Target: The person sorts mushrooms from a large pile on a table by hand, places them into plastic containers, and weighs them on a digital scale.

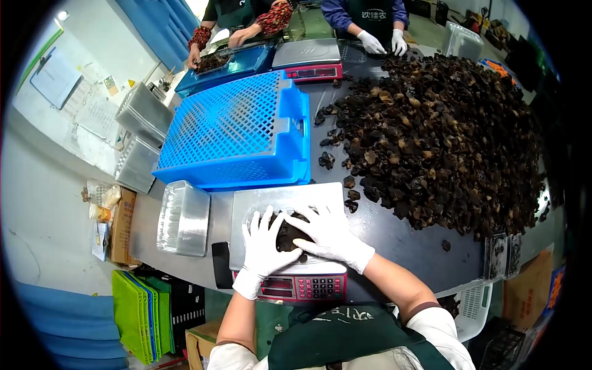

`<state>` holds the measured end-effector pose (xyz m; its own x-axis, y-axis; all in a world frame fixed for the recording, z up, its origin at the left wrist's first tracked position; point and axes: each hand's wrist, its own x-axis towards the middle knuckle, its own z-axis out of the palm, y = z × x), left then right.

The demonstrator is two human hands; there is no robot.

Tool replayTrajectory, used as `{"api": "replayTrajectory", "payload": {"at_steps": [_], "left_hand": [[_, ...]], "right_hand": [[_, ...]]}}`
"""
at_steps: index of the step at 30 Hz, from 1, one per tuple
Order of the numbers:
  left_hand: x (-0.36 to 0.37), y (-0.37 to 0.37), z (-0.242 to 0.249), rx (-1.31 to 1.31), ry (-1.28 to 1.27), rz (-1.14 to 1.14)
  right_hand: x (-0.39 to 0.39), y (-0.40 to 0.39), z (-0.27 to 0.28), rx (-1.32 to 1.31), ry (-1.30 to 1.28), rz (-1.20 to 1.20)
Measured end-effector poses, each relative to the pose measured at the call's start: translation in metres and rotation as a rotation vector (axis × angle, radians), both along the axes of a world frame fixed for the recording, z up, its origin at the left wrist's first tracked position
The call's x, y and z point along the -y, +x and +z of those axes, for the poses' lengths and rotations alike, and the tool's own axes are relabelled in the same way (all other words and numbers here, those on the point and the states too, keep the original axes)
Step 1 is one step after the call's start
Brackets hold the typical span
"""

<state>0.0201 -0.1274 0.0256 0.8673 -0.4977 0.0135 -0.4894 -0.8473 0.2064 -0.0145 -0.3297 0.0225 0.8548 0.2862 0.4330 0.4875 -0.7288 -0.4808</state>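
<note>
On the steel pan of a red electronic scale sits a small heap of dark wood ear mushrooms, in what looks like a shallow clear tray. My left hand, in a white glove, lies over the heap's left side with fingers spread. From the right, my white-gloved right hand rests across the heap, its fingers stretched out and the thumb reaching toward the left hand. Both hands partly cover the mushrooms and the tray's edge. A large pile of loose wood ears spreads over the table to the right.
An upturned blue plastic crate stands beyond the scale. Stacked clear trays and a black phone-like slab lie to the left. Across the table, two co-workers handle mushrooms near a second scale. A white basket is below right.
</note>
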Motion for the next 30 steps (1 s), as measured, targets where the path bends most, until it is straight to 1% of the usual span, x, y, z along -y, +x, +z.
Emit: {"api": "replayTrajectory", "payload": {"at_steps": [1, 2, 4, 5, 6, 8, 9, 11, 14, 16, 18, 20, 22, 25, 27, 29, 30], "left_hand": [[-0.004, 0.001, 0.001, -0.022, -0.014, -0.039], [-0.008, 0.002, 0.001, -0.043, -0.028, -0.076], [-0.011, 0.002, 0.005, -0.064, -0.017, -0.088], [-0.012, 0.001, 0.009, -0.077, -0.076, -0.102], [-0.013, 0.0, 0.01, -0.09, -0.135, -0.117], [-0.023, 0.003, 0.011, -0.095, -0.171, -0.146], [-0.03, 0.005, 0.011, -0.117, -0.262, -0.165], [-0.045, 0.009, 0.012, -0.145, -0.401, -0.191], [-0.059, 0.011, 0.027, -0.133, -0.415, -0.099], [-0.056, 0.012, 0.035, 0.003, -0.383, -0.134], [-0.039, 0.009, 0.044, 0.056, -0.441, -0.231], [-0.017, -0.002, 0.045, 0.156, -0.42, -0.316], [-0.001, -0.013, 0.033, 0.169, -0.401, -0.349], [0.012, -0.025, 0.016, 0.176, -0.337, -0.289], [0.012, -0.03, 0.011, 0.166, -0.328, -0.287], [0.006, -0.031, 0.013, 0.084, -0.408, -0.276], [0.002, -0.03, 0.017, 0.038, -0.503, -0.274]], "right_hand": [[-0.003, 0.0, 0.001, -0.024, -0.103, -0.016], [0.0, 0.001, -0.005, -0.082, -0.126, 0.014], [0.003, -0.002, -0.005, -0.108, -0.1, 0.045], [0.006, -0.004, 0.004, -0.16, -0.094, 0.06], [0.009, -0.007, 0.011, -0.134, -0.101, 0.051], [0.019, -0.01, 0.019, -0.133, 0.046, 0.066], [0.026, -0.012, 0.023, -0.082, 0.086, 0.057], [0.039, -0.02, 0.023, -0.077, 0.123, -0.022], [0.053, -0.028, 0.015, -0.12, 0.188, -0.093], [0.052, -0.03, 0.013, -0.111, 0.159, -0.08], [0.041, -0.029, 0.014, -0.077, 0.1, -0.056], [0.031, -0.026, 0.013, -0.041, 0.079, -0.008], [0.021, -0.028, 0.013, -0.029, 0.02, -0.019], [0.01, -0.033, 0.006, -0.026, -0.119, -0.088], [0.009, -0.036, 0.006, -0.038, -0.145, -0.113], [0.01, -0.038, 0.002, -0.025, -0.175, -0.116], [0.009, -0.04, 0.002, 0.007, -0.152, -0.103]]}}
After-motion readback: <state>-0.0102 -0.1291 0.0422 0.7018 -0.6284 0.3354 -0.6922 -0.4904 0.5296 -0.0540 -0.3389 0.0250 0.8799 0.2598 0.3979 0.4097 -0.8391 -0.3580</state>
